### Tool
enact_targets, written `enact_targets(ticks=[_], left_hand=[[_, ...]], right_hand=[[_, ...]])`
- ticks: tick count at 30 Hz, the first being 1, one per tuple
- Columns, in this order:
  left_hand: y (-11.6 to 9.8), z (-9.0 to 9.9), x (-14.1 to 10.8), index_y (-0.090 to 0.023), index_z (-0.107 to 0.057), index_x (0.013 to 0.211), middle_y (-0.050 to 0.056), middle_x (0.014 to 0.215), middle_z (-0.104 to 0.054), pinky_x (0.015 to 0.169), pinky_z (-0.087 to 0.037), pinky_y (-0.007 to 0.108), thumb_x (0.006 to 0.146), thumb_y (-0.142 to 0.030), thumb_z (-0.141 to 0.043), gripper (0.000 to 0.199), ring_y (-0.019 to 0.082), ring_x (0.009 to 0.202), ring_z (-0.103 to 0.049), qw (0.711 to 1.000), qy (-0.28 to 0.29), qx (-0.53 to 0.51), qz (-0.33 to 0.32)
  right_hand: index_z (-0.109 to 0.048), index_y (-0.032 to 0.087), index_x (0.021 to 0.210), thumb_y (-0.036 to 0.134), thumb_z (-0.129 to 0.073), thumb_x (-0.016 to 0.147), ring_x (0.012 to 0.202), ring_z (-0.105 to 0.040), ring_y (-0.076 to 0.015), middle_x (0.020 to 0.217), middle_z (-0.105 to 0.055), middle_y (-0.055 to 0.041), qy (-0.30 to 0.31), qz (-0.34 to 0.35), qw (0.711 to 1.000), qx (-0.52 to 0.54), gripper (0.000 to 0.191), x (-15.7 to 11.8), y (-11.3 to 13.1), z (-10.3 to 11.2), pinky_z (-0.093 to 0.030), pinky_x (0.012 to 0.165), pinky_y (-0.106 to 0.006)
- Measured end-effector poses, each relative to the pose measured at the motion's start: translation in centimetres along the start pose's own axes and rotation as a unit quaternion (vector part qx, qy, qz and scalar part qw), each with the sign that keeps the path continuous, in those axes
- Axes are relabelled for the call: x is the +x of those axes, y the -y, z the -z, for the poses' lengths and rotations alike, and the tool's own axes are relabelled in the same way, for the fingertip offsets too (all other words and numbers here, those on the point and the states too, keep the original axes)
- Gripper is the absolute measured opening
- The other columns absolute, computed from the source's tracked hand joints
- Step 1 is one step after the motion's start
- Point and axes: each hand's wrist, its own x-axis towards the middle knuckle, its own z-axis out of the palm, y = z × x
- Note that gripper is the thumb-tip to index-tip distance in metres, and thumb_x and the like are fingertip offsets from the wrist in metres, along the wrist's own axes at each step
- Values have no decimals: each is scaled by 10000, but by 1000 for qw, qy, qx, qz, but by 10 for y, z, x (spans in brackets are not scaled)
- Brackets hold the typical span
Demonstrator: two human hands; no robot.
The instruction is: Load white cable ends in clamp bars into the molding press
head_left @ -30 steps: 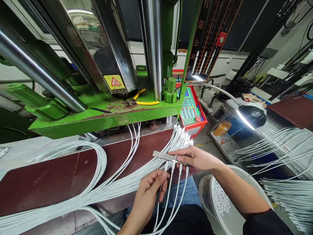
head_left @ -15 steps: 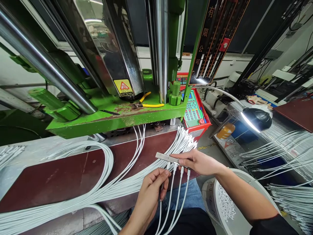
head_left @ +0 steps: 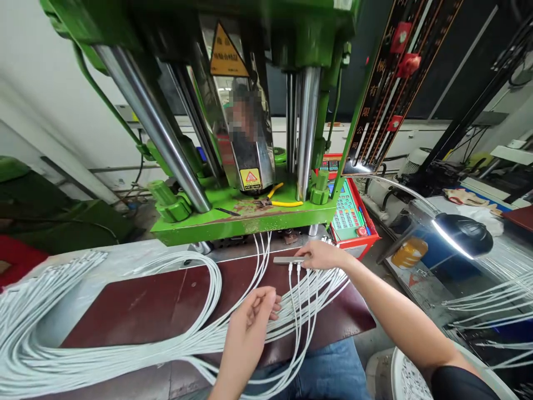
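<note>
My right hand grips one end of a flat metal bar above the brown board. Several white cables hang from the bar by their white connector ends and curve down toward my lap. Closer to me, my left hand hovers over the cable bundle, fingers loosely curled and nothing visible in them. The long bundle of white cables crosses the board, and its ends lie partly hidden behind my right hand.
A green press stands behind the board, with yellow-handled pliers on its plate. To the right are a red control box, a lit lamp and a white bucket with small white pieces. More cables lie far right.
My right hand has carried the metal bar and its cables forward, away from me and over the board. My left hand has let go of a cable at the bar. The view has tilted up.
</note>
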Motion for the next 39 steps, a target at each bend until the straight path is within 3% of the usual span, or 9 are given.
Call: enact_targets(ticks=[4, 9, 13, 16, 19, 23, 28, 33, 39], left_hand=[[-13, 18, 24, -143, -655, 872, 92, 844, -688, 660, -531, 310, 671, -460, -709, 379, 218, 780, -634, 998, -53, -34, -11], [-20, 26, 87, -164, -625, 926, 53, 902, -680, 718, -508, 226, 703, -203, -720, 245, 146, 837, -632, 983, -147, -101, 35], [-19, 9, 143, -90, -614, 812, 113, 738, -669, 564, -519, 262, 750, -131, -647, 81, 166, 631, -638, 978, -63, -144, 135], [-18, -6, 168, -69, -598, 774, 118, 646, -647, 431, -468, 248, 782, -92, -578, 32, 143, 468, -570, 974, 11, -150, 167], [-21, -9, 174, -94, -564, 722, 72, 594, -614, 332, -339, 172, 816, -72, -503, 114, 63, 352, -426, 971, 61, -159, 166], [-24, 1, 172, -124, -502, 657, 10, 538, -539, 289, -218, 129, 832, -59, -425, 202, 16, 303, -276, 968, 102, -176, 146], [-11, 9, 175, -140, -467, 623, -39, 492, -450, 277, -202, 124, 735, -85, -571, 162, 13, 300, -249, 964, 131, -200, 117], [-1, 10, 177, -158, -417, 583, -66, 473, -401, 289, -215, 125, 652, -124, -679, 273, 13, 313, -253, 958, 151, -207, 128], [-3, 6, 175, -138, -529, 722, 0, 592, -562, 290, -236, 155, 628, -215, -727, 232, 21, 313, -289, 969, 138, -172, 114]], right_hand=[[-670, 198, 1065, 207, -489, 820, 920, -623, -227, 970, -693, -86, -57, 16, 985, -160, 304, 17, 22, -20, -429, 766, -294], [-658, 149, 952, 202, -448, 869, 941, -619, -218, 977, -676, -101, -80, 64, 973, -208, 232, 16, 32, -43, -446, 762, -289], [-667, 162, 941, 218, -493, 839, 915, -633, -223, 941, -689, -79, -77, 68, 976, -192, 209, 15, 34, -35, -465, 742, -289], [-683, 173, 948, 248, -466, 852, 897, -648, -237, 944, -699, -86, -45, 34, 983, -173, 249, 25, 41, -20, -487, 726, -312], [-693, 135, 926, 257, -464, 845, 889, -652, -272, 965, -694, -126, -54, -22, 984, -170, 272, 40, 47, -13, -510, 691, -351], [-683, 132, 950, 273, -460, 853, 874, -653, -264, 947, -691, -121, -86, -49, 984, -147, 280, 55, 45, -23, -528, 669, -350], [-669, 123, 967, 309, -417, 902, 886, -640, -252, 981, -657, -138, -139, -54, 978, -145, 320, 56, 35, -42, -536, 687, -367], [-661, 116, 976, 298, -414, 912, 936, -627, -244, 953, -668, -127, -113, -57, 984, -125, 314, 56, 31, -39, -542, 693, -373], [-646, 88, 997, 287, -424, 905, 972, -611, -247, 945, -677, -117, -107, -51, 986, -118, 312, 56, 34, -40, -546, 667, -378]])
